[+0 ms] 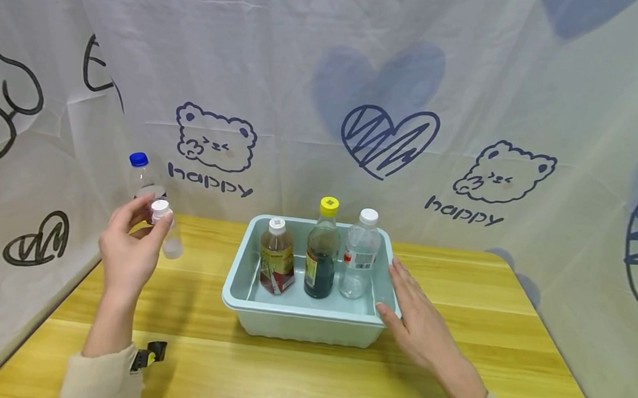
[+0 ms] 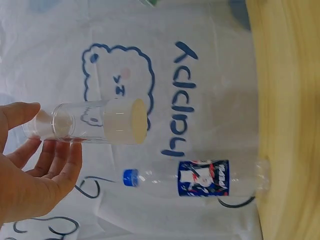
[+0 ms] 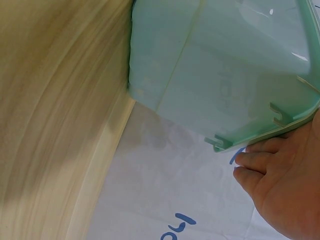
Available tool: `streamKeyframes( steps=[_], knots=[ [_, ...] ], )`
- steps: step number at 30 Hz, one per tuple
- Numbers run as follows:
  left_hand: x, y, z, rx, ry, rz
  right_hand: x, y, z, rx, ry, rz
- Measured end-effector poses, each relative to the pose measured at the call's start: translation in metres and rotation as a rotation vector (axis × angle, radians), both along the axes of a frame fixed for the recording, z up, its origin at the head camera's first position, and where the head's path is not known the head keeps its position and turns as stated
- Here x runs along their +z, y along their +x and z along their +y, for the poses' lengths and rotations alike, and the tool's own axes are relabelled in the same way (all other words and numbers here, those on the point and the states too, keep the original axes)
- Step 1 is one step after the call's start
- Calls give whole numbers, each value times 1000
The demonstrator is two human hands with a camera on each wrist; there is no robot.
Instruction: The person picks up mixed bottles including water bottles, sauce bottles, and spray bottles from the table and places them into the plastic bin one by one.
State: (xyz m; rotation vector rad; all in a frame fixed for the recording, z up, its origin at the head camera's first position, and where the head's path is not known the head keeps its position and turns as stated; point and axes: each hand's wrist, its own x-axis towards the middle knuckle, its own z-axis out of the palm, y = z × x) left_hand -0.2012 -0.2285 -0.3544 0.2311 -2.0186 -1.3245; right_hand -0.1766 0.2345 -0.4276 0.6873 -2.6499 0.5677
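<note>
Fingers [image 2: 64, 162]: on my left hand [image 1: 129, 250], pinched a small clear bottle [image 2: 90, 122] around its white cap [image 1: 160, 208].
Bottle hold: hung upright above the table [image 1: 199, 360], left of the tub [image 1: 308, 329]; seemed light, stiff, slick; I judged cap and neck the surest hold.
Left arm: raised.
Right hand [image 1: 417, 322]: straight-fingered, grasping nothing, rested against the tub's right rim.
Beyond: blue-capped bottle [image 2: 205, 178] stood.

We could pass between the small bottle [image 2: 87, 121] and the bin [image 1: 303, 312]. Inside, three bottles [image 1: 320, 273] obstruct us; the right hand [image 1: 417, 322] blocks the right side.
</note>
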Motion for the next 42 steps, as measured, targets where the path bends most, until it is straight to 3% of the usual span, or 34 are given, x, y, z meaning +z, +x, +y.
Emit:
streamKeyframes(
  steps=[10,19,29,42],
  knots=[
    [9,10,20,-98,-41,170,1,0,-1,8,-8,13],
    [19,23,38,-191,-42,267,1,1,0,11,-18,19],
    [28,39,54,-273,-61,305,2,1,-1,13,-19,18],
    [28,46,71,-425,-97,327,3,2,-1,16,-27,18]
  ],
)
